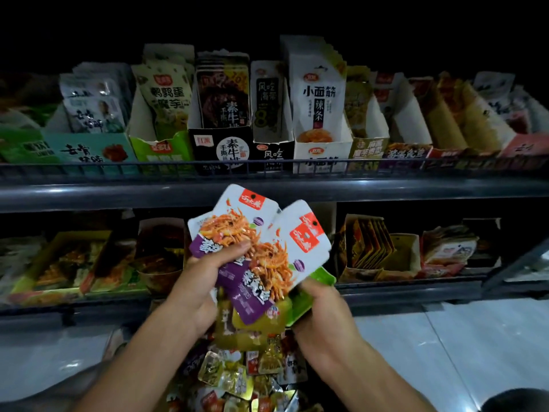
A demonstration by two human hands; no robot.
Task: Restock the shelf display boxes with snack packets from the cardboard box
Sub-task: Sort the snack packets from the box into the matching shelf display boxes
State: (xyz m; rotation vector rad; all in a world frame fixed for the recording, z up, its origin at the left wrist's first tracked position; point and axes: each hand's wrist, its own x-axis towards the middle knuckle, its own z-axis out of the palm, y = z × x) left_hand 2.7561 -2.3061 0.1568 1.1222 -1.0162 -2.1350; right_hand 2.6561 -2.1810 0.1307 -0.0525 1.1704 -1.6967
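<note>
Snack packets (pixel 261 242), the white-and-purple foil kind with orange shredded stuff printed on the front, sit fanned out dead centre of the frame, held up in front of the dark grey metal shelf rail (pixel 118 193). The left hand (pixel 205 281) has its thumb curled over the front of the bunch and is gripping it from the left side. The right hand (pixel 319 310) wraps around a green-edged cardboard display box (pixel 319 279) just below and right of the fan, fingers curled under it so I can't see the tips. Yellowish packets (pixel 252 325) poke out under the purple ones, between both hands. Bottom centre there's a loose heap of mixed small snack packs (pixel 237 379), gold and clear wrappers mostly; whatever holds them is too dark to make out. Across the upper part of the frame runs a row of open display boxes behind a wire guard, including a black one (pixel 221 145) and a tall white one with an orange picture (pixel 319 114). Lower shelf, right of centre, has a brown box of upright gold-brown packets (pixel 371 245). Pale floor tiles (pixel 445 337) show lower right.
</note>
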